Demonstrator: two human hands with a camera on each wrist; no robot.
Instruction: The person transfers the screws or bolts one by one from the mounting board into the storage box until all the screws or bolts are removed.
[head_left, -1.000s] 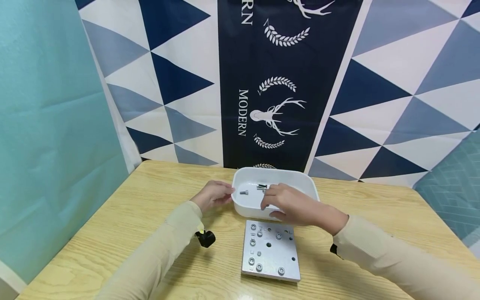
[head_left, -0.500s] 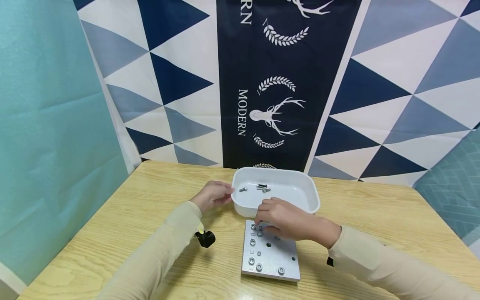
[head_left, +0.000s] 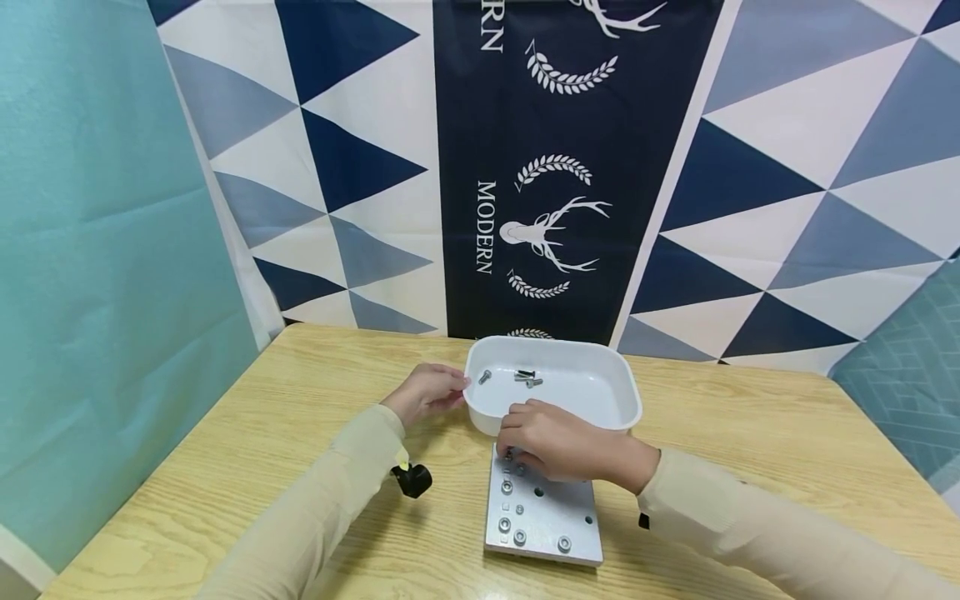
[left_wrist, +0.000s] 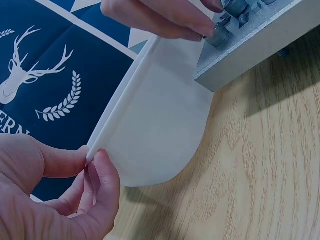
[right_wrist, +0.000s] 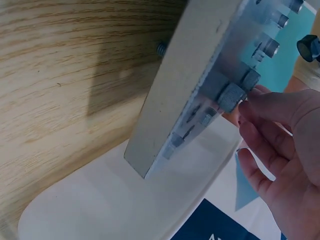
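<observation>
My left hand (head_left: 429, 392) pinches the left rim of a white plastic tray (head_left: 618, 387) between thumb and fingers. A few small screws (head_left: 528, 377) lie inside the tray, with a single one near its left end. In front of it a silver metal plate (head_left: 555, 512) is fitted with several socket head screws (head_left: 504, 524). My right hand (head_left: 551, 437) is over the plate's far left corner, with thumb and fingertips on the knurled head of a socket head screw (right_wrist: 231, 97). That hand hides the plate's far part in the head view.
The plate stands close to the near wall of the tray. Screw ends (right_wrist: 161, 49) stick out under the plate. Behind the wooden table (head_left: 360, 358) hangs a patterned cloth (head_left: 532, 167). A black wrist camera (head_left: 412, 481) is below my left forearm.
My right hand has come from over the tray back to the plate's far left corner. The lone screw in the tray has turned. My left hand stays on the rim.
</observation>
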